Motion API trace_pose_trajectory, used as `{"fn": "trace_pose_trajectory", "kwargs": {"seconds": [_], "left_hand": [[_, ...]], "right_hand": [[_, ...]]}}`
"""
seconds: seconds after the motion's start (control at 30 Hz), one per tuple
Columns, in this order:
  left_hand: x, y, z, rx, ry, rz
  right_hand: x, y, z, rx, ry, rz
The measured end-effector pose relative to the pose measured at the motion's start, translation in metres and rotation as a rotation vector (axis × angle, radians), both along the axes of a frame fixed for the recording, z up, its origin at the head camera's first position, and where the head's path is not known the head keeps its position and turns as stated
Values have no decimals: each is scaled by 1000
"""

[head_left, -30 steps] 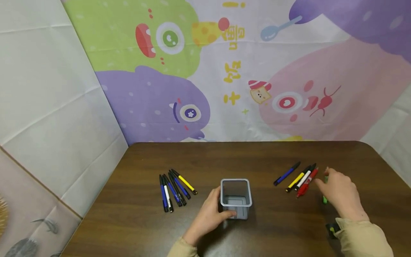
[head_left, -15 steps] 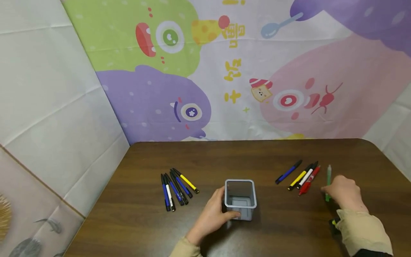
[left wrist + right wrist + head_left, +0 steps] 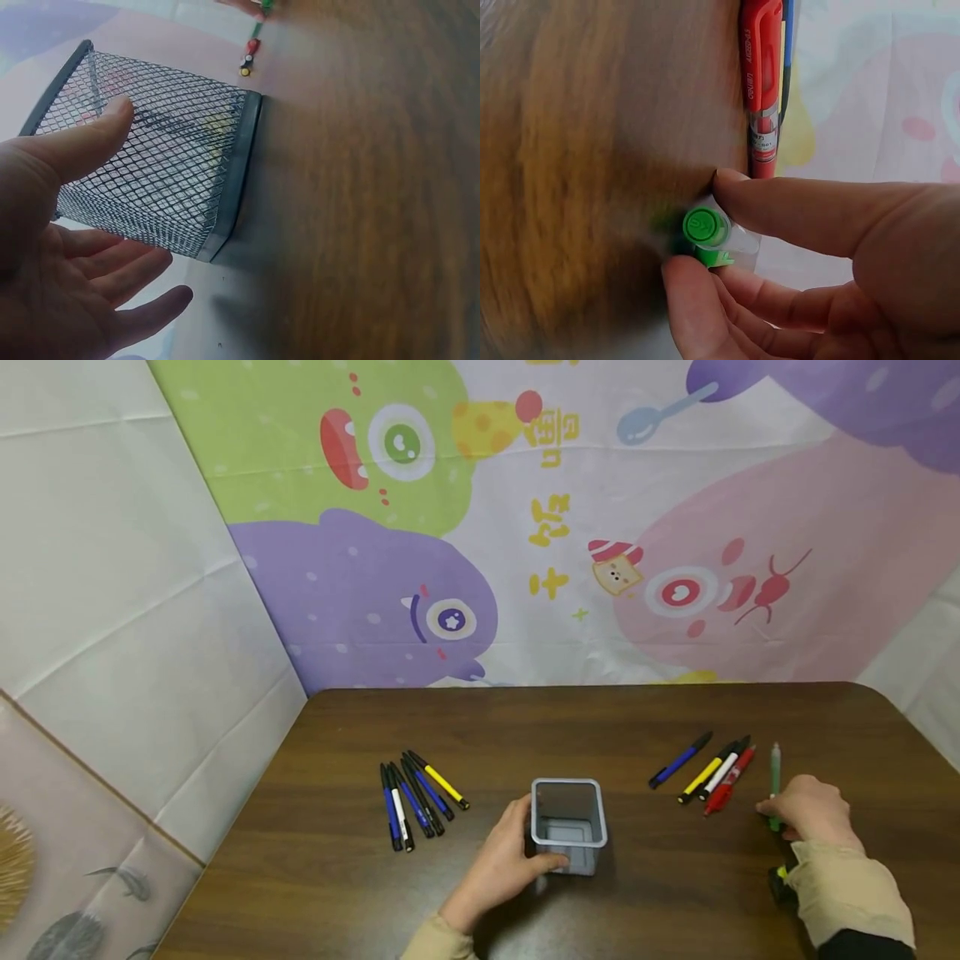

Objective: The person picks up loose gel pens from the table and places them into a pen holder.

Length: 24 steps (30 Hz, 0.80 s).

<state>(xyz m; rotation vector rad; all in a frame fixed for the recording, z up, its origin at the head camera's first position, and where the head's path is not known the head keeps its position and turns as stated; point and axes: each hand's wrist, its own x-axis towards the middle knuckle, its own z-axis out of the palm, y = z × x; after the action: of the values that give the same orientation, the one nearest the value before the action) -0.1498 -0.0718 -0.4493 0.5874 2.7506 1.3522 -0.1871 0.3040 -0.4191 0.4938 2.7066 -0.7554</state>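
My left hand (image 3: 498, 864) holds a square mesh pen holder (image 3: 567, 818) by its left side. In the left wrist view, the thumb lies across one mesh wall of the pen holder (image 3: 165, 142), the fingers on the other side. No pens show inside it. At the right of the table, my right hand (image 3: 813, 810) pinches the near end of a green pen (image 3: 776, 768). The right wrist view shows the pen's round green end (image 3: 705, 225) between thumb and fingers. Just left of it lies a red pen (image 3: 730, 781).
Beside the red pen lie a white pen (image 3: 717, 777), a yellow pen (image 3: 702, 774) and a blue pen (image 3: 677, 763). Several more pens (image 3: 417, 793) are grouped left of the holder on the brown table (image 3: 322, 893). A cartoon cloth (image 3: 525, 652) hangs behind.
My right hand has drawn back from over the green pen to its near end, uncovering the far part. The left hand keeps hold of the pen holder. The head view has shifted slightly.
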Motion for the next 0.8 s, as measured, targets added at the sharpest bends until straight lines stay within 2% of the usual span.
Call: {"fn": "trace_pose_trajectory", "kwargs": {"seconds": [0.27,0.8], "left_hand": [[1,0,-2,18,-4,0],[2,-2,-5,14,-9,-4]], "right_hand": [[-1,-1,1,-9,-6,-18],[-4,5,-3,40,-23,-22]]}}
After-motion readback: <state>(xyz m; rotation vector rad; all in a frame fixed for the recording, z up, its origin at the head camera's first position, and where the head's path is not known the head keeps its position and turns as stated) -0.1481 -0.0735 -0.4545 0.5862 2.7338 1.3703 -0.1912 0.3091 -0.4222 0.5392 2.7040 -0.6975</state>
